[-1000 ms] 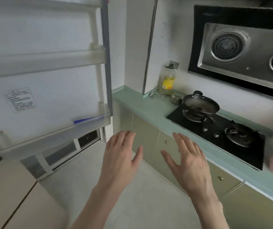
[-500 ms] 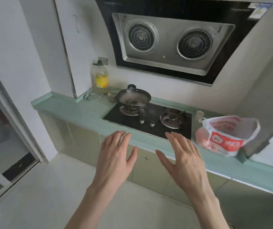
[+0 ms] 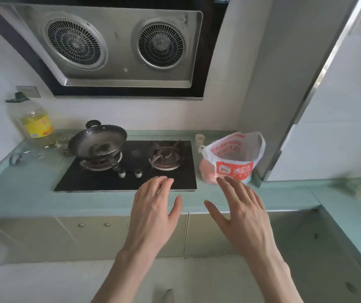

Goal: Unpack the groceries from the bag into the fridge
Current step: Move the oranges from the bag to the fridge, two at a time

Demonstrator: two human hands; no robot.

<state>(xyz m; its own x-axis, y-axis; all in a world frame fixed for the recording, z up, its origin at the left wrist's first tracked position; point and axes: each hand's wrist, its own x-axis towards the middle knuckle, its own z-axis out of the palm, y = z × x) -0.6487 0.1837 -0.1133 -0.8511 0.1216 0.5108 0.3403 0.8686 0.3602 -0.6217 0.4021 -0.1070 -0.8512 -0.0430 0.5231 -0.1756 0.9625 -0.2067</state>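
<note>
A white plastic grocery bag (image 3: 234,162) with a red logo stands open on the green counter (image 3: 22,193), right of the black stove. Something pink shows through its lower left side. My right hand (image 3: 242,215) hovers open just in front of the bag, fingertips close to its base, holding nothing. My left hand (image 3: 153,211) is open too, fingers spread over the stove's front edge. A white appliance door (image 3: 339,106), probably the fridge, fills the right edge.
A black stove (image 3: 127,169) carries a dark wok (image 3: 98,141) on its left burner. An oil bottle (image 3: 34,123) stands at the back left, a small cup (image 3: 199,139) behind the bag. The range hood (image 3: 114,47) hangs above. Cabinets (image 3: 87,235) lie below.
My view has swung right, away from the open fridge door to the stove and the bag. Both hands stay open and are now close to the bag.
</note>
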